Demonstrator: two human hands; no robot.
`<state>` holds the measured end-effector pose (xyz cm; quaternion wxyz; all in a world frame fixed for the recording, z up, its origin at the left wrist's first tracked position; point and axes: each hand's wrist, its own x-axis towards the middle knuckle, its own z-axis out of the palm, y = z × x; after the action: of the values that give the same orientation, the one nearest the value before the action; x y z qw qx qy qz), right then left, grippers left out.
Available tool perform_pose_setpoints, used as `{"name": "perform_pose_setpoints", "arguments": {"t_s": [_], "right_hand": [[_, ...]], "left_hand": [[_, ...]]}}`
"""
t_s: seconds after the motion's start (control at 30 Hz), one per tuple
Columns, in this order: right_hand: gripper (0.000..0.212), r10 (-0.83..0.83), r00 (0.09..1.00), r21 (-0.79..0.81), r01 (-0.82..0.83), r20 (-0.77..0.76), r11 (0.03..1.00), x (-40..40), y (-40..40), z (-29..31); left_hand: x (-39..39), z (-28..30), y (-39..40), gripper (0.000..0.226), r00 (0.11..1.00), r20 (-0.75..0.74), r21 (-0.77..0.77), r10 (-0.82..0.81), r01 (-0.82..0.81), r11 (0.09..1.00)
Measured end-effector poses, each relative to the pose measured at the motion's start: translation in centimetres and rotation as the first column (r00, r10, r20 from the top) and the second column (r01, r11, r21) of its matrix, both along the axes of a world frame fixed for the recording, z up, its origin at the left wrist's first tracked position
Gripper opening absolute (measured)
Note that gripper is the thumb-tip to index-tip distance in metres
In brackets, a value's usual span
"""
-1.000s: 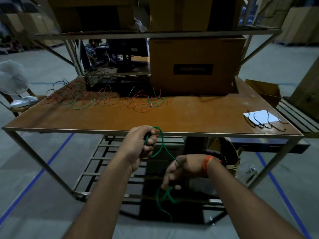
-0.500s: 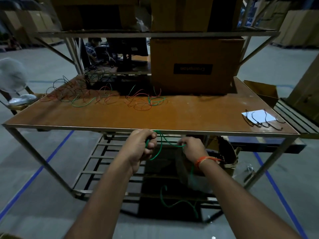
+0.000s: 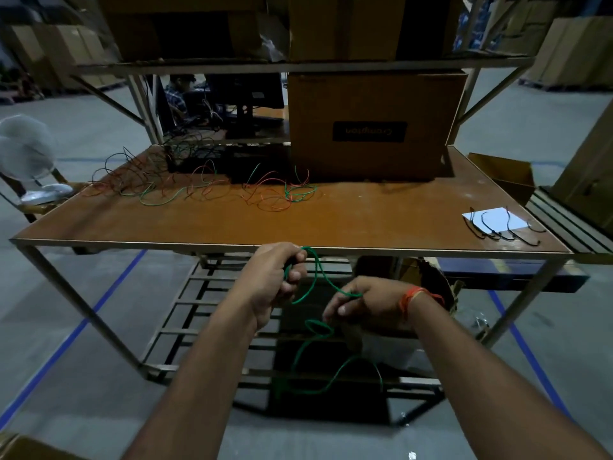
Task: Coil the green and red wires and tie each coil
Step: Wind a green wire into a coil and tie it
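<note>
The green wire (image 3: 316,277) hangs in front of the table (image 3: 199,227), just below its near edge — you hold it off the surface so the loops can form freely. Your left hand (image 3: 277,277) is fisted round the gathered turns, acting as the spool; your right hand (image 3: 360,298), lower and a little apart, pinches the free run to feed it. From that pinch the wire's long axis drops toward the floor, its tail curling under the table. The ties (image 3: 504,227) wait on white paper at the right; more wires (image 3: 212,190) lie tangled at the back.
</note>
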<state>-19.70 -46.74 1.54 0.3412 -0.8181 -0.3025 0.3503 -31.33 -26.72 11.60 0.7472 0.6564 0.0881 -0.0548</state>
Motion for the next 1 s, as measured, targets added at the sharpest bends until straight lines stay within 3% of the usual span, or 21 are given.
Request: {"name": "perform_pose_setpoints", "arguments": {"t_s": [0.03, 0.07, 0.1, 0.13, 0.17, 0.23, 0.27, 0.4, 0.5, 0.63, 0.7, 0.8, 0.93, 1.0], "right_hand": [[0.023, -0.118, 0.986, -0.049, 0.124, 0.115, 0.991, 0.8, -0.4, -0.1], [0.023, -0.289, 0.9, -0.057, 0.324, 0.326, 0.944, 1.5, -0.6, 0.0], [0.023, -0.422, 0.757, -0.002, 0.488, 0.498, 0.873, 1.5, -0.3, 0.2], [0.022, -0.473, 0.69, 0.075, 0.522, 0.548, 0.849, 1.1, 0.3, 0.2], [0.022, -0.446, 0.734, 0.093, 0.468, 0.513, 0.879, 0.8, 0.8, 0.4], [0.021, -0.282, 0.934, 0.024, 0.283, 0.219, 0.959, 0.0, 1.2, 0.8], [0.021, -0.245, 0.965, 0.011, 0.245, 0.094, 0.97, -0.5, 1.0, 0.9], [0.02, -0.451, 0.85, 0.029, 0.461, 0.271, 0.887, 0.1, -0.6, 0.2], [0.017, -0.357, 0.893, -0.064, 0.387, 0.273, 0.92, -0.7, -0.9, 0.1], [0.018, -0.445, 0.709, -0.009, 0.537, 0.547, 0.844, -1.0, -0.9, 0.1], [0.02, -0.431, 0.757, -0.052, 0.52, 0.491, 0.853, -1.2, -0.9, 0.4], [0.024, -0.466, 0.84, -0.033, 0.494, 0.278, 0.869, -1.4, -1.1, 0.4], [0.028, -0.566, 0.824, 0.107, 0.563, -0.004, 0.819, -2.0, -0.8, -0.3], [0.027, -0.56, 0.828, 0.149, 0.555, -0.007, 0.819, -2.5, -0.8, -0.1]], "left_hand": [[0.0, 0.1, 0.1, 0.029, 1.0, 0.004, 0.003, 0.004, -0.004, 1.0], [-0.1, 0.0, 0.2, 0.029, 1.0, 0.003, 0.003, 0.008, -0.008, 1.0], [-0.2, 0.0, 0.1, 0.028, 1.0, -0.001, 0.001, 0.007, -0.007, 1.0], [-0.2, -0.1, 0.0, 0.028, 1.0, -0.006, -0.001, 0.005, -0.005, 1.0], [-0.3, -0.2, -0.1, 0.027, 1.0, -0.006, -0.002, 0.003, -0.003, 1.0], [-0.4, -0.2, -0.2, 0.027, 1.0, 0.003, 0.0, 0.009, -0.009, 1.0], [-0.4, -0.2, -0.2, 0.026, 1.0, 0.009, 0.002, 0.017, -0.017, 1.0], [-0.9, -0.3, -0.2, 0.027, 0.999, 0.007, -0.015, 0.038, -0.038, 0.999], [-1.2, -0.6, -0.5, 0.026, 0.999, 0.005, -0.016, 0.042, -0.042, 0.999], [-1.1, -0.6, -1.2, 0.026, 1.0, 0.013, -0.009, 0.023, -0.023, 1.0], [-1.1, -0.4, -1.2, 0.026, 1.0, 0.016, -0.019, 0.016, -0.016, 1.0], [-1.0, -0.4, -1.0, 0.026, 0.999, 0.031, -0.04, 0.014, -0.013, 0.999], [-0.9, -0.7, -1.1, 0.026, 0.998, 0.029, -0.051, 0.047, -0.045, 0.998], [-0.9, -1.0, -1.2, 0.026, 0.997, 0.025, -0.069, 0.069, -0.067, 0.995]]}}
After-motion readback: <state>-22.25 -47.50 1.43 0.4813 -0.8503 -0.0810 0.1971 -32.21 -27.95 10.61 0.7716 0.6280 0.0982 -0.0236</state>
